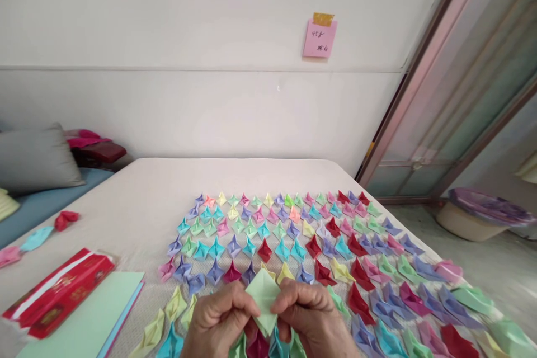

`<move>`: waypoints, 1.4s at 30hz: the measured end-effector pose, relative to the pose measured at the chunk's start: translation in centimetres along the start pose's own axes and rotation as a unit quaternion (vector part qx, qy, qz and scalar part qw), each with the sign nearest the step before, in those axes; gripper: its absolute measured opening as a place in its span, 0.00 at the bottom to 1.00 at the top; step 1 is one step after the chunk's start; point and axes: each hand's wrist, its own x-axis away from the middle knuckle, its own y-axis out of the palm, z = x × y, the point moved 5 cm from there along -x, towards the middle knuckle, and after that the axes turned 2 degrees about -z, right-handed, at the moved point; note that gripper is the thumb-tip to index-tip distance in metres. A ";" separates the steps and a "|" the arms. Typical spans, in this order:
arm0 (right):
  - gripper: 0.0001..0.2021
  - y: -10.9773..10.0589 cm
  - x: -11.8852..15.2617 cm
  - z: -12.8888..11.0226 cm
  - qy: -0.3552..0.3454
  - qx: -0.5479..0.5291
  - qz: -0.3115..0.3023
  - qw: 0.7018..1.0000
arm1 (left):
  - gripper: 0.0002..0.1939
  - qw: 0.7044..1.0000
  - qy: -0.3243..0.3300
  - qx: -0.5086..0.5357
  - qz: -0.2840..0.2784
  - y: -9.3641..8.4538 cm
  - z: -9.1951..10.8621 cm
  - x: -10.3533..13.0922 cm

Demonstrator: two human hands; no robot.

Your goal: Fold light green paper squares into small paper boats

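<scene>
A pale green piece of folded paper [264, 297], diamond-shaped with crease lines, is held up between my two hands. My left hand [224, 319] pinches its left corner between thumb and fingers. On the opposite corner, the thumb and fingers of my right hand [310, 316] are closed. Below and beyond both hands, rows of small folded paper boats [265, 249] in many colours cover the table. My hands hide some of the nearest boats.
To the left lie a red tissue packet [59, 291] and a stack of coloured paper sheets [90, 313]. A few loose folded papers [37, 239] are near the table's left edge. A bin [478, 218] stands on the floor at right; a pink note [319, 39] hangs on the wall.
</scene>
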 end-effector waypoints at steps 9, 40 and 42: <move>0.05 -0.3 -0.2 -0.1 0.027 0.008 -0.015 0.999 | 0.12 0.999 0.017 -0.028 0.001 0.0 0.4 -0.1; 0.05 -0.1 0.3 0.4 -0.042 0.037 0.051 0.997 | 0.16 0.996 -0.055 0.065 0.039 1.3 -0.8 0.0; 0.06 -0.1 0.3 0.3 -0.059 0.029 0.053 0.996 | 0.17 0.995 -0.040 0.080 0.049 1.4 -0.9 0.0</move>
